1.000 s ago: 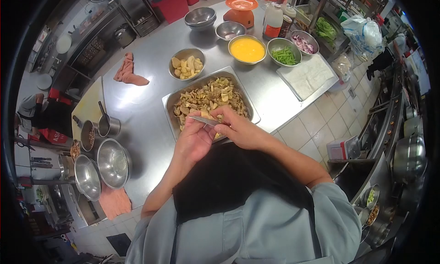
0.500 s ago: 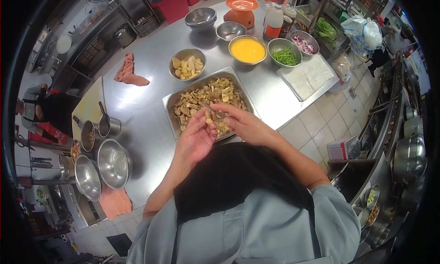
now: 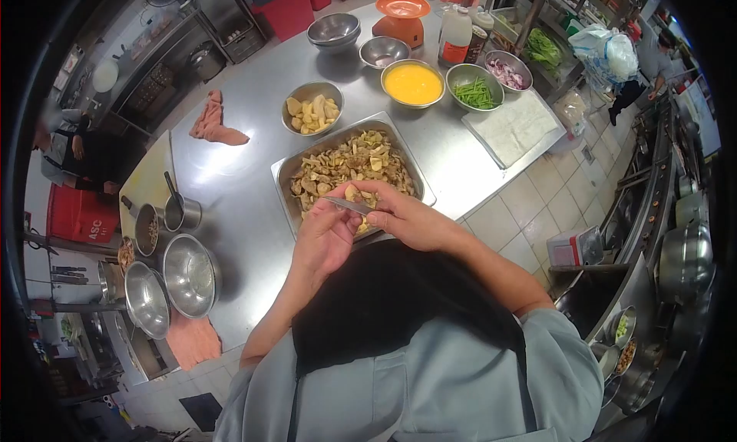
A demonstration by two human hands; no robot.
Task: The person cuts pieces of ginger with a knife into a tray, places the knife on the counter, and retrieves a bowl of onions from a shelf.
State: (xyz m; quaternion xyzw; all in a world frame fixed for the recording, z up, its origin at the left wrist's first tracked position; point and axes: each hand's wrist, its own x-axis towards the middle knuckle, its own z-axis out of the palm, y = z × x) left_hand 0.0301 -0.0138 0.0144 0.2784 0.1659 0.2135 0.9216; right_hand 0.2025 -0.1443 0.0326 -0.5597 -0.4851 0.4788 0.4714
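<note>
"Ginger [image 3: 351,192]: where is it?"
"Held above the near edge of the tray [image 3: 408,158]; tray stands at the near edge of the surface [image 3: 238,211]."
"Fingers?"
"Left hand [image 3: 325,236] pinching the ginger, fingertips partly hidden by the knife [image 3: 350,205]; right hand [image 3: 408,221] pinching the knife between thumb and fingers."
"Nearby?"
"Bowl [image 3: 311,89] of peeled pieces; just beyond the tray's far edge."

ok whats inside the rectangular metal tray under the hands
The tray holds a heap of brownish and yellow pieces that look like peelings. The left hand, right hand and knife cover part of its near side; the bottom under the heap is hidden.
</note>
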